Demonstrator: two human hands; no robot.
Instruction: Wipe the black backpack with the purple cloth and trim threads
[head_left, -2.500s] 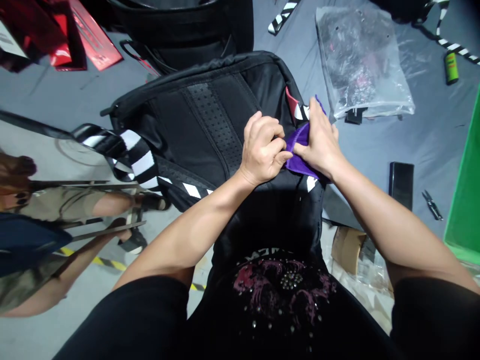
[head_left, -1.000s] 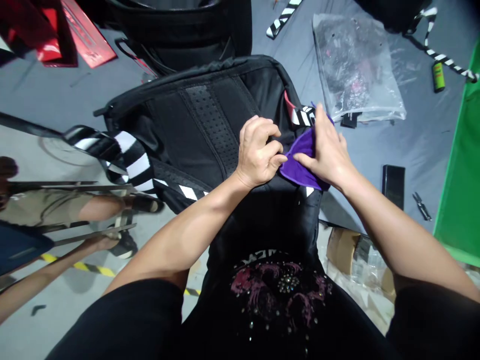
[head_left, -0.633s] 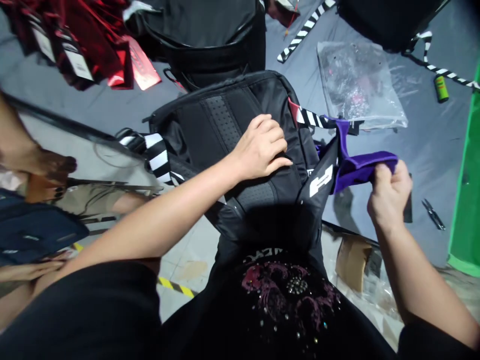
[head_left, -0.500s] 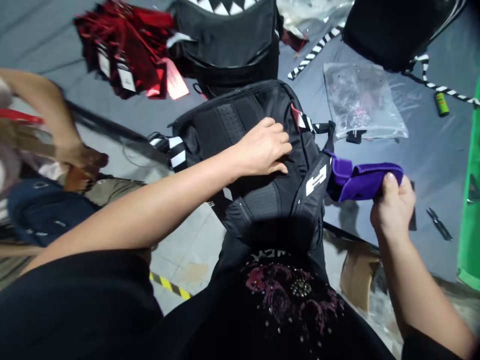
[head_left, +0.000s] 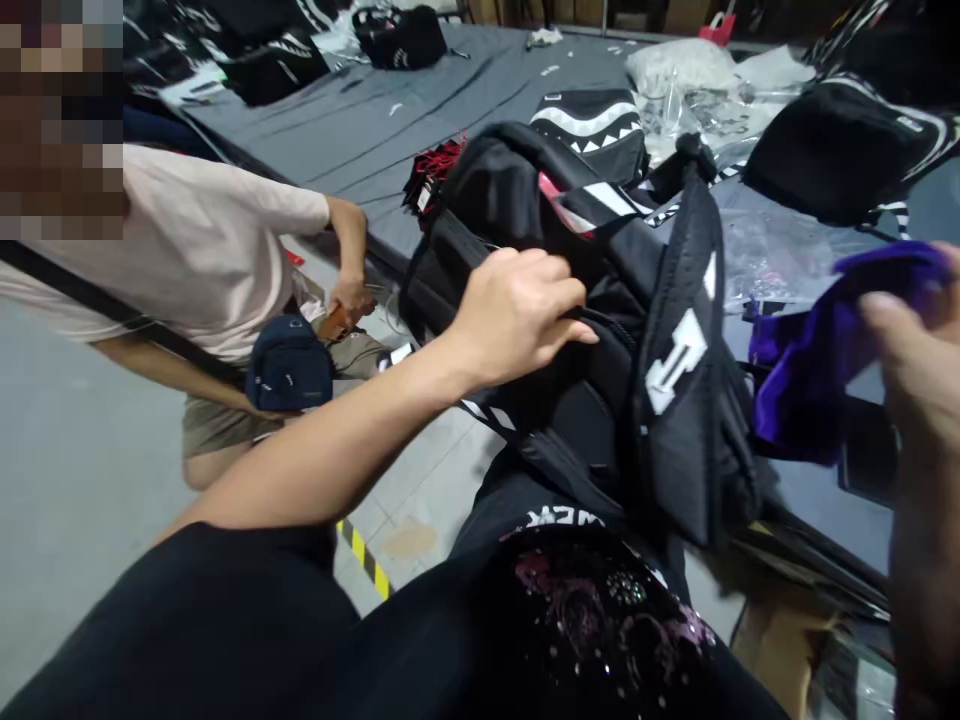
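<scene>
Right fingers (head_left: 887, 314) clasp the purple cloth (head_left: 799, 395), held out beside the black backpack (head_left: 491, 185). Left fingers (head_left: 561, 294) curl against the backpack (pinching its fabric or not, I cannot tell), near the bench (head_left: 495, 75) edge; open bench stretches beyond.

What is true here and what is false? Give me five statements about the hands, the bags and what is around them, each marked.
1. The right hand is holding purple cloth. True.
2. The left hand is holding the purple cloth too. False: the left hand is at the black backpack.
3. The shoulder strap is plain black. False: it has white marks on it.
4. The other person has a small navy bag. True.
5. The yellow-and-black tape is on the table. False: it is on the floor.
</scene>
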